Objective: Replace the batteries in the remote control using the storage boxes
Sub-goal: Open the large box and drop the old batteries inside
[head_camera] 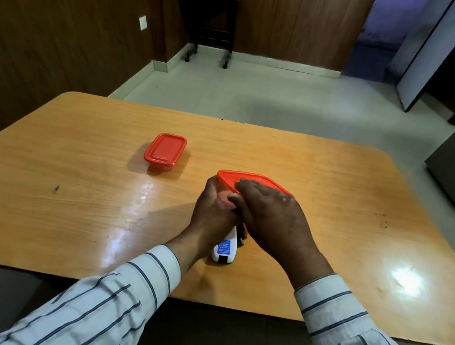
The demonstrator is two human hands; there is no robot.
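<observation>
The remote [224, 250] is white with a blue label on its back, and it stands tilted, near end on the table [77, 183] and far end hidden inside the hands. Its long axis runs away from the person, roughly towards the near box [230, 179], which sits just beyond the remote. The left hand [213, 213] wraps the remote's upper part from the left. The right hand [269, 214] lies over it from the right, fingers [243, 187] fairly flat and reaching across onto the near box's red lid; something dark shows under its palm beside the remote, and I cannot tell what it is or whether that hand grips anything. Both hands are at the remote, so neither is nearer; the right is the one touching the near box.

The near box's lid appears shut, its contents hidden. Further from the remote, to the left and well apart, the far box [165, 149] has a red lid on and a clear base; nothing can be made out inside.

Judging by this, the battery cover is being worked, and the coming move probably turns on the right hand, already at the near box.
</observation>
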